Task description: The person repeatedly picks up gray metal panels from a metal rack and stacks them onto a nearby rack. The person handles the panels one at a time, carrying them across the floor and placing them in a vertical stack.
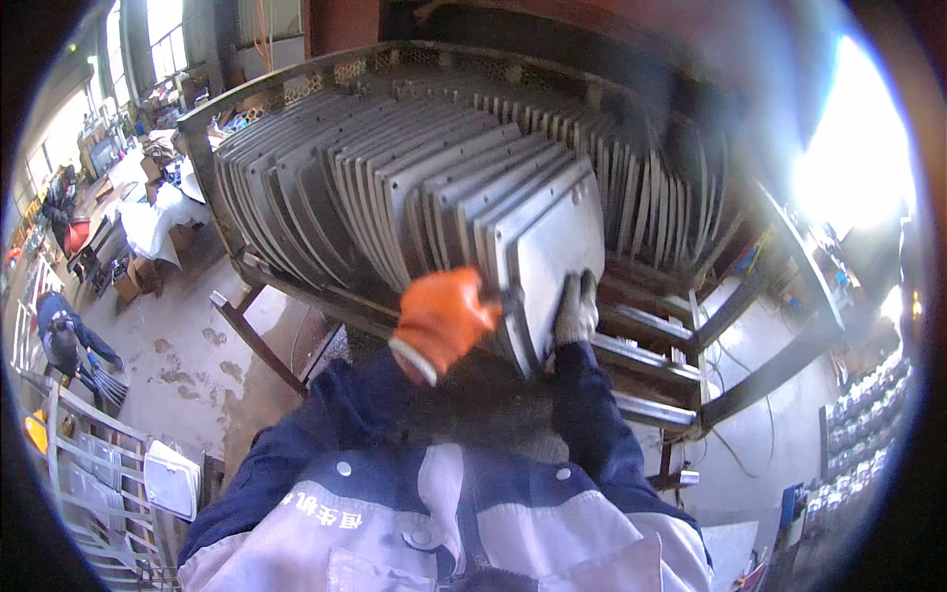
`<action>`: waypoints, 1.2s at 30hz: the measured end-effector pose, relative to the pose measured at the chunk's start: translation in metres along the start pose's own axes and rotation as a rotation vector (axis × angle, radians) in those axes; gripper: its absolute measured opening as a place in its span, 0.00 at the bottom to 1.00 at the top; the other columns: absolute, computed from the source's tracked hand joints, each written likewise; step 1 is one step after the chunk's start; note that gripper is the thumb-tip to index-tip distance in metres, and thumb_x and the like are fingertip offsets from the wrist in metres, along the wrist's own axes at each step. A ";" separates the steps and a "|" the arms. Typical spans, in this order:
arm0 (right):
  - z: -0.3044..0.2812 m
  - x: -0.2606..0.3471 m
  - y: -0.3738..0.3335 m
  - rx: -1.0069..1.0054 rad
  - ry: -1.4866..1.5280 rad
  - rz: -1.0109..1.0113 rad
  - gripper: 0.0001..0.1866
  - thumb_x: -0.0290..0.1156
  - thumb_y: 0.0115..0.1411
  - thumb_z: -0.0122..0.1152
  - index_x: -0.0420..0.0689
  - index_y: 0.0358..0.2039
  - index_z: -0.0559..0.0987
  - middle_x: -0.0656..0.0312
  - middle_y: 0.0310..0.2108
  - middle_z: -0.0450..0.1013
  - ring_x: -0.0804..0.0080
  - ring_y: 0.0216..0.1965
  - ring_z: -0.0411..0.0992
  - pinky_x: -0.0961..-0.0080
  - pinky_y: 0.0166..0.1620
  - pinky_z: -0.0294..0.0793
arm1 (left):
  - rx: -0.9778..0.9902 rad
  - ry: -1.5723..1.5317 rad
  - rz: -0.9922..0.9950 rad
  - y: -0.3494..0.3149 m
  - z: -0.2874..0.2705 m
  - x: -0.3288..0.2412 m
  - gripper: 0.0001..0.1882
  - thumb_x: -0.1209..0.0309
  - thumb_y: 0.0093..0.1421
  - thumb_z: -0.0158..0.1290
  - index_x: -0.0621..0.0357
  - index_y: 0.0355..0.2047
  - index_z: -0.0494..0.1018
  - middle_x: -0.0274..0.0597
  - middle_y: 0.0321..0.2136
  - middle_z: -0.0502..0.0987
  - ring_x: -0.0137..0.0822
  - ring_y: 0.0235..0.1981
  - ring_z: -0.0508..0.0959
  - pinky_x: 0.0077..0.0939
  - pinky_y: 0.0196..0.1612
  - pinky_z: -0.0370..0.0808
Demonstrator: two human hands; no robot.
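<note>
A long row of grey metal plates (552, 247) stands on edge in a dark metal rack (340, 308) in front of me. My left hand (444, 318), in an orange glove, is closed in front of the nearest plates. A short dark piece (511, 300) sticks out beside its fingers, against the plate's edge; its kind is not clear. My right hand (576, 311), in a grey glove with dark fingers, rests against the broad face of the front plate near its lower right corner. Its fingers point upward, stretched out.
More plates (651, 187) stand in a second row behind. Rack bars (641, 360) run at the lower right. A worker (69, 335) bends over at the far left near a pale metal frame (99, 464). Stacked metal parts (858, 434) stand at the right.
</note>
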State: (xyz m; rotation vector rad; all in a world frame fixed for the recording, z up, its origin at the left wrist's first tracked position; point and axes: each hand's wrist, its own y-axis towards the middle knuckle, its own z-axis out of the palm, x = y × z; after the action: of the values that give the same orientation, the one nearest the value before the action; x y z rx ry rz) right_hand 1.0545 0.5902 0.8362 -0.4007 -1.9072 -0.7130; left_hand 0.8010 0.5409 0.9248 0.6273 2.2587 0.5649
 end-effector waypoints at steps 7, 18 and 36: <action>0.014 -0.021 0.032 -0.024 -0.253 -0.099 0.43 0.59 0.66 0.44 0.39 0.69 0.55 0.42 0.66 0.59 0.49 0.65 0.61 0.64 0.67 0.60 | -0.070 0.208 -0.057 0.013 0.009 0.001 0.21 0.52 0.53 0.61 0.59 0.28 0.75 0.57 0.26 0.78 0.61 0.33 0.78 0.51 0.34 0.74; 0.001 -0.027 0.053 0.089 -0.846 -0.548 0.28 0.22 0.65 0.35 0.41 0.67 0.60 0.49 0.67 0.55 0.54 0.60 0.67 0.67 0.61 0.70 | -0.188 -0.120 -0.519 -0.129 -0.007 0.110 0.21 0.53 0.57 0.56 0.62 0.31 0.75 0.62 0.25 0.76 0.61 0.32 0.78 0.49 0.36 0.72; 0.253 0.097 -0.128 0.429 0.080 -0.767 0.24 0.38 0.71 0.43 0.33 0.58 0.71 0.47 0.53 0.70 0.57 0.54 0.70 0.65 0.58 0.69 | -0.419 -0.062 -1.507 -0.478 -0.102 0.257 0.17 0.57 0.57 0.56 0.57 0.38 0.78 0.52 0.32 0.81 0.50 0.36 0.81 0.40 0.40 0.75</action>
State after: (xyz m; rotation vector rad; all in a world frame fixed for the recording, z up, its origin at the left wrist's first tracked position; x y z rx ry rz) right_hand 0.7625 0.6492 0.8077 0.6545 -2.0579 -0.7497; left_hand 0.4367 0.2928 0.5918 -1.1828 1.7969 0.1744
